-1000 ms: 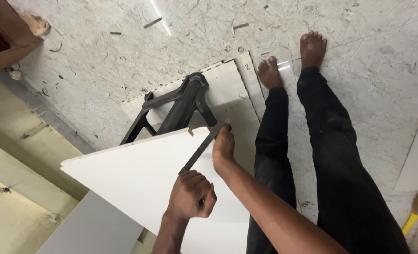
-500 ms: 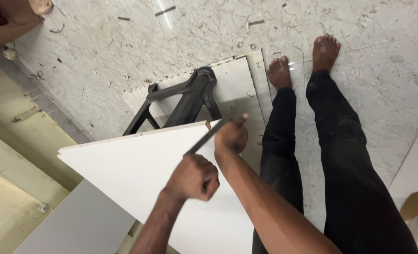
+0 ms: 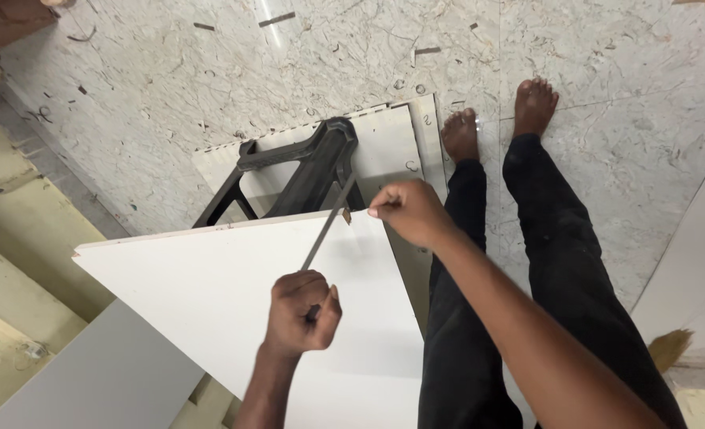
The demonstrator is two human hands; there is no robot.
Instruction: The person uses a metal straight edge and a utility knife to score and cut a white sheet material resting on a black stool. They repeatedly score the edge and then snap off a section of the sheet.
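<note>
My left hand (image 3: 303, 311) is a closed fist, fingers clamped round the lower end of a thin metal file (image 3: 326, 226). The file slants up to the far corner of a white board (image 3: 233, 294). My right hand (image 3: 410, 210) is at that corner, fingers curled together, pinching the file's tip. The board lies on a black stool (image 3: 305, 171), which stands on a marble floor (image 3: 209, 71). My bare feet (image 3: 460, 133) are on the floor beside the stool.
</note>
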